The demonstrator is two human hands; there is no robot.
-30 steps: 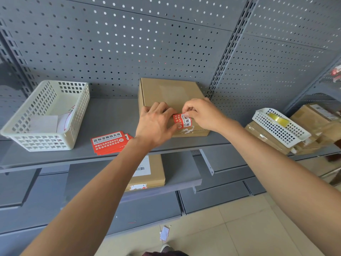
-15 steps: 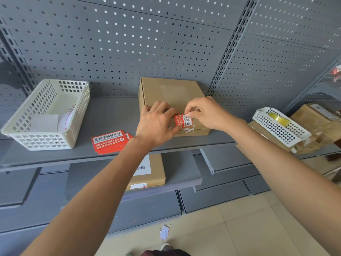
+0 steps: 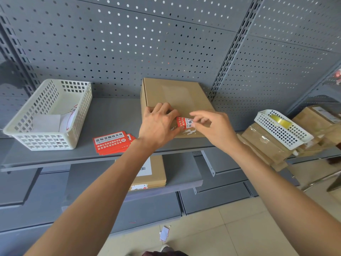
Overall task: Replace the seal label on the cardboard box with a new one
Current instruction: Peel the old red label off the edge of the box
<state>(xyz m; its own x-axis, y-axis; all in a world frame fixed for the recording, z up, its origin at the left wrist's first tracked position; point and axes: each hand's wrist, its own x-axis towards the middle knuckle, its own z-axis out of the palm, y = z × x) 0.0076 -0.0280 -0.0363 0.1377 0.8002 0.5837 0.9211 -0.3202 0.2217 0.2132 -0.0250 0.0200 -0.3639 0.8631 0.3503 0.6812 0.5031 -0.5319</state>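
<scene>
A flat cardboard box [image 3: 175, 93] lies on the grey shelf [image 3: 114, 115] against the pegboard. On its front edge sits a red and white seal label [image 3: 184, 121], with torn white label scraps just below it. My left hand [image 3: 156, 124] rests on the box's front left part, thumb pressing the label's left end. My right hand [image 3: 212, 126] pinches the label's right end between thumb and forefinger, other fingers spread. A stack of new red seal labels [image 3: 112, 143] lies on the shelf to the left of my left wrist.
A white plastic basket [image 3: 46, 115] holding papers stands at the shelf's left. A smaller white basket [image 3: 282, 130] with yellow tape rests on cardboard boxes [image 3: 265, 145] at the right. Another box [image 3: 151, 172] lies on the lower shelf. A paper scrap [image 3: 164, 233] lies on the floor.
My right hand has shifted a little to the right and loosened, its fingers now spread while thumb and forefinger stay on the label's end. My left hand has stayed on the box.
</scene>
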